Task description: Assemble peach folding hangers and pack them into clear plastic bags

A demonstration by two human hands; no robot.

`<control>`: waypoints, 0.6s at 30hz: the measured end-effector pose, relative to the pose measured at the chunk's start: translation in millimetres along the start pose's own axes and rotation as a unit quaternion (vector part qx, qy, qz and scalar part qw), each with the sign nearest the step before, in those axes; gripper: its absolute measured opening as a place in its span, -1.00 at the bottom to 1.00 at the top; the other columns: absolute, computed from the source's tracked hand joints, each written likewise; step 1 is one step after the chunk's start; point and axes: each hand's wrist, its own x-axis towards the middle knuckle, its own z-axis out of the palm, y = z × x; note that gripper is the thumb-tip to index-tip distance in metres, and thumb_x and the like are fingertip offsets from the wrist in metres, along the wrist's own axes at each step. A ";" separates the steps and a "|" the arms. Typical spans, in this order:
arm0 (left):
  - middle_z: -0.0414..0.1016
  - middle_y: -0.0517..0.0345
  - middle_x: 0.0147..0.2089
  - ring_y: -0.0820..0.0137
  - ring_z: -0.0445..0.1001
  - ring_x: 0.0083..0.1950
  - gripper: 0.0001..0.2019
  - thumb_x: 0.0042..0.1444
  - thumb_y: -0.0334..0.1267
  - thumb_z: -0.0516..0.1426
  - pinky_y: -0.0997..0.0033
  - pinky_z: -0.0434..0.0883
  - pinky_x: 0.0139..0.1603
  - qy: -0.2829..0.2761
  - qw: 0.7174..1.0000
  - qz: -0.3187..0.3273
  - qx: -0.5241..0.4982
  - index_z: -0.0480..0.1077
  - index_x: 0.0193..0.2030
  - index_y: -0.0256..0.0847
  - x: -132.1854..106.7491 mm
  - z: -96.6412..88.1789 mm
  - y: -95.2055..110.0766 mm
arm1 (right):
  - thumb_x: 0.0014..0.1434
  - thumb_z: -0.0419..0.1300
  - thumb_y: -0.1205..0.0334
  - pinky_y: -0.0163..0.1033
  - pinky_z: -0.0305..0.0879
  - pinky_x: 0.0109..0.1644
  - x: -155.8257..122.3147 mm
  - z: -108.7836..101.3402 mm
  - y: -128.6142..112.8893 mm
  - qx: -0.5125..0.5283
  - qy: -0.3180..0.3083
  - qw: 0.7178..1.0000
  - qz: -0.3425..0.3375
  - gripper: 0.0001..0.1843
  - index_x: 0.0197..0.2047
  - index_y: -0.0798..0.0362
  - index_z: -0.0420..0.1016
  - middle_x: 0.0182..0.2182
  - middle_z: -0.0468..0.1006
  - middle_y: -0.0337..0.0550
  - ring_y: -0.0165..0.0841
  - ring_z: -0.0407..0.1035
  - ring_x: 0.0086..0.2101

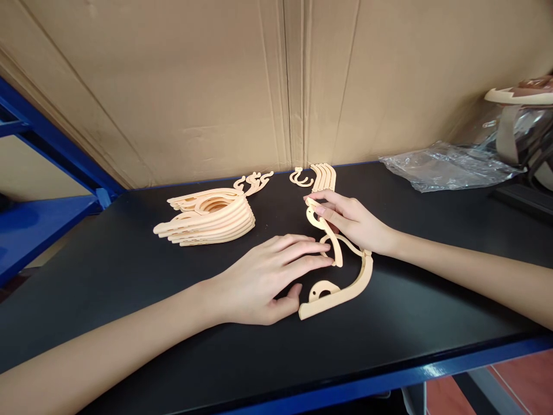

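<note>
Cream plastic parts of a folding clothes hanger lie in front of me. My right hand (356,222) pinches the far end of a curved hanger arm (336,248) between thumb and fingers. With its fingers stretched out, my left hand (268,279) rests its fingertips against the near end of that arm. A second hanger arm (345,295) with a half-ring tab lies on the table below it; its upper end, near my right wrist, meets a thin curved piece (352,246), and I cannot tell whether they are joined.
A stack of cream hangers (211,222) sits at left on the black table (181,357). Several loose hooks (258,183), another hook piece (299,178) and several hanger arms (324,176) lie behind. A clear plastic bag (449,167) is at right; cardboard (194,86) stands along the back.
</note>
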 end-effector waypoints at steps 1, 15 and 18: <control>0.29 0.07 0.30 0.29 0.20 0.29 -0.52 0.15 -0.48 0.01 0.24 0.24 0.29 0.001 1.000 0.006 0.000 0.27 0.23 -0.24 -0.3 0.6 -0.9 | 0.33 -0.01 -0.08 -0.36 0.17 -0.45 0.3 -0.1 0.7 0.003 0.004 1.000 0.003 -0.57 0.09 0.01 0.32 -0.54 0.27 -0.36 -0.50 0.18 -0.54; 0.50 0.00 0.06 0.26 0.38 0.15 -0.61 0.19 -0.08 0.20 0.31 0.34 0.15 0.027 0.998 0.061 -0.021 0.37 0.07 -0.26 2.2 -2.0 4.7 | 0.19 0.17 -0.13 -0.29 0.24 -0.33 3.1 -2.1 4.9 -0.010 0.027 0.999 0.033 -0.46 0.12 -0.02 0.29 -0.42 0.36 -0.32 -0.44 0.24 -0.44; 0.51 0.01 -0.01 0.29 0.41 0.07 -0.74 0.22 -0.25 0.13 0.32 0.37 0.07 0.022 0.998 0.052 -0.019 0.38 0.02 -0.25 2.2 -2.2 5.1 | 0.12 0.24 -0.11 -0.26 0.27 -0.33 3.2 -2.2 2.8 -0.040 0.020 0.998 0.035 -0.35 0.19 -0.04 0.21 -0.48 0.31 -0.37 -0.42 0.25 -0.46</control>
